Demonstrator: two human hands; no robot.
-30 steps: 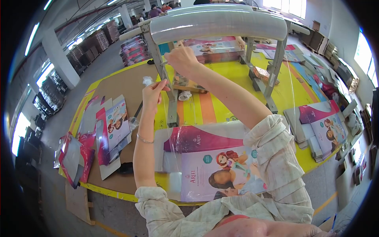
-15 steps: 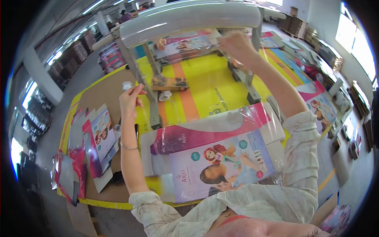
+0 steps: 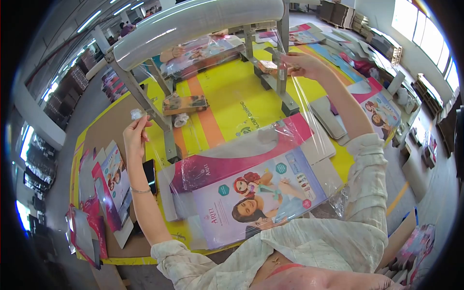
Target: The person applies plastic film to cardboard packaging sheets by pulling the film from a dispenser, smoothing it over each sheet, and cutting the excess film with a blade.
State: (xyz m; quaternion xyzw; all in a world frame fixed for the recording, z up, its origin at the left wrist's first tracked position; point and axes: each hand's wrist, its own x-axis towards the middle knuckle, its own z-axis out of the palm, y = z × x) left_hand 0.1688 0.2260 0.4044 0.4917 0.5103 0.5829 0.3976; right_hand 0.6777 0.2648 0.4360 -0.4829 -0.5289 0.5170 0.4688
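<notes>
Printed Ariel doll boxes (image 3: 251, 193), flat, lie on the table right in front of me, with clear plastic film over them. A large roll of clear plastic film (image 3: 203, 29) sits on a metal stand (image 3: 137, 96) above the table. My left hand (image 3: 137, 135) is left of the stand's leg, its fingers pinched on the film's left edge. Farther right, my right hand (image 3: 304, 66) is raised beside the stand's right upright, closed on the film's other edge. Stretched, creased film (image 3: 309, 111) runs down from it toward the boxes.
A co-worker's hand (image 3: 172, 53) rests at wrapped boxes (image 3: 205, 55) across the table. Two tape-covered blocks (image 3: 184, 104) sit on the stand's feet. A phone (image 3: 150, 175) lies by my left forearm. More printed cardboard (image 3: 113, 179) is at left, with other boxes (image 3: 379, 108) at right.
My left hand has moved left and down, its fingers going from partly extended to pinched. My right hand has come lower and closer, with the film beneath it. The whole view has shifted.
</notes>
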